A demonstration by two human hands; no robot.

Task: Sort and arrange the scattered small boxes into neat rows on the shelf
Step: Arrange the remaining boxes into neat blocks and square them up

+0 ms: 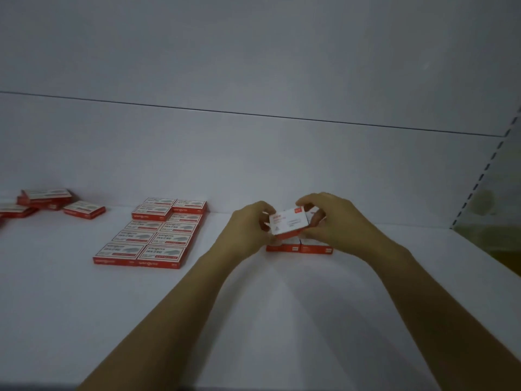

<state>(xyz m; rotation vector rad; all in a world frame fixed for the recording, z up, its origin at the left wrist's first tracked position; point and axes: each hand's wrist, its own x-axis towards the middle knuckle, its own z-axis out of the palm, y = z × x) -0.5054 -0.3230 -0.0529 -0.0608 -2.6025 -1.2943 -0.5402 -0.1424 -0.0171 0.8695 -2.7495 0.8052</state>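
Grip: left hand [248, 224] and right hand [331, 218] pinch one box [287, 222], label blurred; rowed boxes [153, 235] perhaps read "24/6".

Retail or stockroom shelving: a white shelf [84, 306] with a panelled back wall [253, 66], a slotted upright [479, 182] right of the right hand [332, 218], and identical red-and-white boxes [152, 235] laid in rows left of the left hand [248, 227].

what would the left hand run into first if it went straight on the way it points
The left hand points forward-right and grips the small box; straight on, that box would likely press into the right hand holding its other end.
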